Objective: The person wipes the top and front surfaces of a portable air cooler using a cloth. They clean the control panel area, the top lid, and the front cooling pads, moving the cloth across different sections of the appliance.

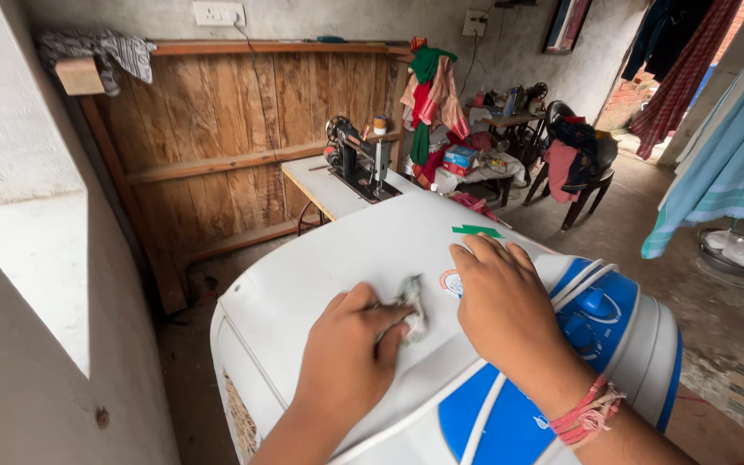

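A white washing machine (pixel 346 258) with a blue control panel (pixel 600 314) fills the lower middle of the head view. My left hand (pixel 350 357) is shut on a small crumpled cloth (pixel 411 308) pressed against the machine's white lid. My right hand (pixel 501 301) lies flat on the lid beside it, fingers together, near a round sticker (pixel 451 282) and a green sticker (pixel 477 231). A pink thread band circles my right wrist (pixel 587 413).
A sewing machine (pixel 356 159) stands on a white table (pixel 325 189) before a wooden panel (pixel 234 138). Clothes hang at the right (pixel 734 146). A chair with garments (pixel 579 164), a cluttered table (pixel 475 159), a metal bowl (pixel 729 254) and the left wall (pixel 27 258) surround me.
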